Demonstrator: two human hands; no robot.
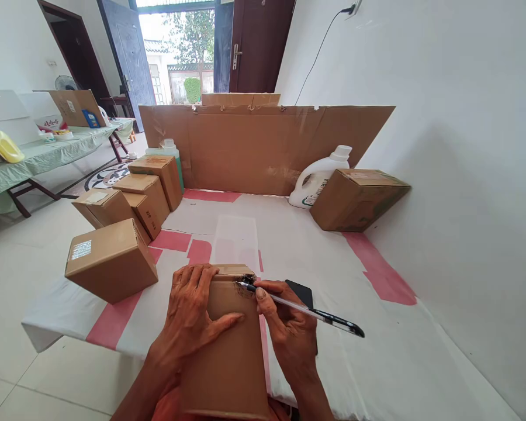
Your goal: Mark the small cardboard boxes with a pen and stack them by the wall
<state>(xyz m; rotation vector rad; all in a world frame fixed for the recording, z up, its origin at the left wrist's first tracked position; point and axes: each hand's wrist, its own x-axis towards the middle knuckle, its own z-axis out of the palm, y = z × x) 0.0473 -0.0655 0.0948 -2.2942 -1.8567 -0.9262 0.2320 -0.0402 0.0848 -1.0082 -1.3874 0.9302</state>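
A brown cardboard box (236,356) lies in front of me, its near end at my lap. My left hand (193,310) grips its left side, fingers over the far left edge and thumb stretched across the top face. Pinched in my right hand (287,324) is a gel pen (296,304) with a clear barrel and black ends. Its tip is at a patch of black scribble (246,283) near the box's far right corner. Beneath my right hand lies a flat black object (301,292), mostly hidden, so I cannot tell its kind.
Several cardboard boxes (109,260) stand along the table's left side, near a bottle of green liquid (170,149). At the back right are a white jug (315,181) and another box (359,202). A cardboard panel (245,149) stands across the back; a wall (473,193) borders the right.
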